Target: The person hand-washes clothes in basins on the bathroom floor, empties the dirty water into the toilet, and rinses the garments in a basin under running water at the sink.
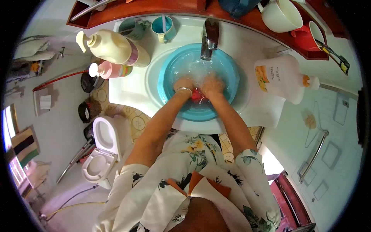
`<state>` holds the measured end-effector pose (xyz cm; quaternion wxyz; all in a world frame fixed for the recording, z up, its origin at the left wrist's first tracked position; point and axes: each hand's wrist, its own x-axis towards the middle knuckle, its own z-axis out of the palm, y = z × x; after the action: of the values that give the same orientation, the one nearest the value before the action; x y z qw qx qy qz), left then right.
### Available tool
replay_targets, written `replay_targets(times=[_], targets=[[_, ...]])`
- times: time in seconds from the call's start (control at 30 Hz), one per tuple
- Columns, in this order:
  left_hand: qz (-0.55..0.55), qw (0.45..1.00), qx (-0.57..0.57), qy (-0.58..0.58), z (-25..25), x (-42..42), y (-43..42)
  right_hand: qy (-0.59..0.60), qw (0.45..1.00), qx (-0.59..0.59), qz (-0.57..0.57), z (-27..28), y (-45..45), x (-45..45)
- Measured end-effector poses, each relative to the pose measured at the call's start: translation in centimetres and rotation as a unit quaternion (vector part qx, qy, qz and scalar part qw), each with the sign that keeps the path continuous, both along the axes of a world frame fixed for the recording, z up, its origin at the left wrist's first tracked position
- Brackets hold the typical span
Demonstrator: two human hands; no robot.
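A light-blue plastic basin [167, 101] sits in the white sink under the chrome faucet [209, 38], and water splashes inside it. My left hand [183, 83], with a bracelet at the wrist, is in the basin on the left. My right hand [212, 85] is in it on the right. Between them, low in the water, shows a wet red thing [198, 96], perhaps cloth; its shape is mostly hidden. Both hands are close beside it. Splashing water blurs my fingers, so their grip on the red thing cannot be made out.
Left of the basin stand a cream pump bottle [116, 47], a pink pump bottle [110, 70] and a teal cup [159, 29]. A large clear bottle [280, 77] lies on the right. Above runs a red-brown shelf [170, 8] with a white mug [281, 16]. A toilet [101, 154] is lower left.
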<state>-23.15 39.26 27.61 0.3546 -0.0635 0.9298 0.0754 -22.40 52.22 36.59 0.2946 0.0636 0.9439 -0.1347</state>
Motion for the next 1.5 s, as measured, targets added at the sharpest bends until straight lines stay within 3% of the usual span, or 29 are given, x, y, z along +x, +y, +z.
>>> replay_targets(times=[0.03,0.1,0.17,0.2,0.27,0.33,0.4,0.43,0.47,0.5,0.6,0.63,0.7,0.73,0.8,0.93,1.0,1.1,1.13,1.17,1.2,1.27,1.3,1.33,1.37,1.4,1.43,1.47,1.5], targets=[[-0.015,0.999,-0.004,0.033,-3.3,-0.2,-1.0,0.000,1.000,0.001,-0.001,-0.5,0.2,0.7],[-0.025,0.998,-0.002,0.065,-3.2,-0.2,-1.1,0.058,0.996,-0.054,-0.048,-3.1,1.3,2.5],[0.154,0.975,0.127,0.100,3.8,-0.9,-0.5,-0.012,0.997,-0.062,-0.043,-6.2,1.6,2.3],[0.152,0.975,0.128,0.104,6.0,-1.1,-0.4,-0.084,0.993,-0.073,-0.040,-6.9,1.7,1.8],[-0.083,0.959,0.073,0.261,9.2,-0.7,-1.0,-0.048,0.997,-0.061,0.030,-1.8,1.8,1.2],[-0.135,0.935,0.102,0.311,12.2,-0.4,-1.6,-0.016,0.993,-0.048,0.103,0.0,1.9,1.3],[-0.165,0.903,0.200,0.343,16.0,-0.3,-1.6,0.343,0.924,-0.113,0.125,-0.1,2.4,1.2],[-0.146,0.898,0.267,0.319,18.4,-0.2,-1.5,0.344,0.924,-0.112,0.122,0.3,2.3,0.9],[-0.128,0.885,0.308,0.325,21.2,-0.2,-1.3,0.259,0.917,-0.297,0.060,1.1,2.0,0.5],[-0.110,0.871,0.348,0.330,24.1,-0.2,-1.1,0.164,0.868,-0.469,-0.004,1.6,1.9,0.3],[-0.159,0.827,0.365,0.396,30.4,-0.2,-1.0,0.106,0.833,-0.537,-0.082,0.6,1.6,0.3],[-0.129,0.809,0.424,0.385,31.9,0.0,-1.0,0.110,0.831,-0.538,-0.084,1.7,1.5,0.2],[-0.124,0.791,0.462,0.380,33.7,-0.4,-1.6,0.000,0.860,-0.496,-0.120,4.5,1.6,0.1],[-0.128,0.791,0.462,0.380,33.6,-0.6,-1.7,0.003,0.859,-0.497,-0.122,3.8,1.7,0.1],[-0.005,0.811,0.477,0.340,31.9,-1.2,-1.7,0.007,0.764,-0.623,-0.167,0.5,2.2,0.5],[0.068,0.878,0.417,0.227,22.9,-3.1,-1.8,0.049,0.748,-0.621,-0.228,-3.2,3.4,0.9],[0.064,0.886,0.396,0.234,16.2,-3.4,-2.4,0.084,0.824,-0.509,-0.234,-5.0,4.4,0.6],[0.094,0.884,0.376,0.263,8.1,-2.4,-3.0,0.070,0.865,-0.425,-0.257,-9.3,5.5,-0.2],[0.202,0.860,0.426,0.195,6.6,-1.8,-2.7,0.070,0.864,-0.426,-0.260,-9.9,5.4,-0.7],[0.307,0.820,0.468,0.123,6.8,-1.4,-2.3,0.107,0.888,-0.346,-0.283,-10.3,4.7,-1.1],[0.305,0.821,0.466,0.122,7.1,-1.2,-2.1,0.143,0.905,-0.263,-0.302,-10.5,3.9,-1.4],[0.500,0.653,0.558,-0.106,10.7,-1.0,-1.2,0.141,0.892,-0.348,-0.253,-9.2,0.9,-1.7],[0.496,0.655,0.559,-0.108,10.6,-1.1,-1.5,0.135,0.872,-0.402,-0.244,-7.2,-0.6,-1.5],[0.498,0.608,0.595,-0.166,10.3,-1.3,-2.2,0.126,0.850,-0.455,-0.235,-5.2,-2.0,-1.3],[0.498,0.557,0.626,-0.223,9.6,-1.5,-3.0,0.141,0.828,-0.492,-0.231,1.2,-3.4,-0.2],[0.498,0.557,0.626,-0.224,8.1,-1.5,-3.8,0.167,0.822,-0.519,-0.163,3.7,-4.6,0.2],[0.443,0.488,0.704,-0.264,5.9,-1.4,-4.7,0.141,0.876,-0.444,-0.123,7.1,-5.6,1.2],[0.383,0.411,0.771,-0.301,4.8,-1.3,-5.1,0.193,0.857,-0.471,-0.076,8.1,-6.6,2.2],[0.383,0.411,0.770,-0.303,5.4,-0.9,-4.7,0.218,0.841,-0.493,-0.049,8.7,-7.9,3.0]])
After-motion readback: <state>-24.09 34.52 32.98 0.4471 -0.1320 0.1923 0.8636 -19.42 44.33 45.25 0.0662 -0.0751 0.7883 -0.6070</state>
